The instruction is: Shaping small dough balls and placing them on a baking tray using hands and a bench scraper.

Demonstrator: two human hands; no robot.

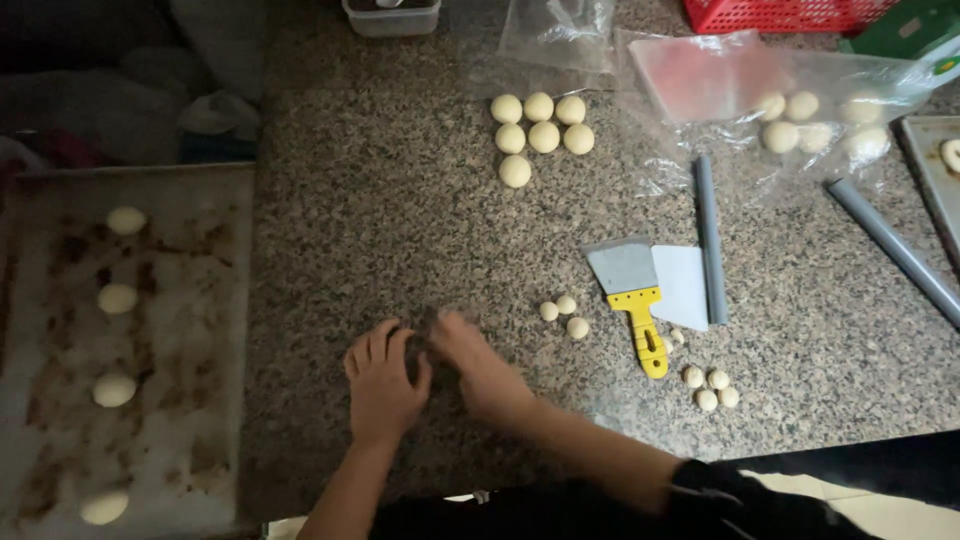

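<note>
My left hand (382,385) lies palm down on the speckled stone counter (400,230), fingers spread. My right hand (478,365) is right beside it, blurred, its fingers touching or overlapping the left fingertips. Whatever sits between or under the hands is hidden. Three small dough balls (563,314) lie just to the right of my hands. Several larger dough balls (540,130) form a cluster farther back. A yellow-handled scraper (632,290) rests to the right.
A worn baking tray (200,330) at left holds several dough pieces (117,298). Small dough bits (710,388) lie near the scraper handle. A white plastic card (682,285), two grey rods (708,235), plastic bags with dough (800,120), a red basket (780,12) and a container (392,18) line the back.
</note>
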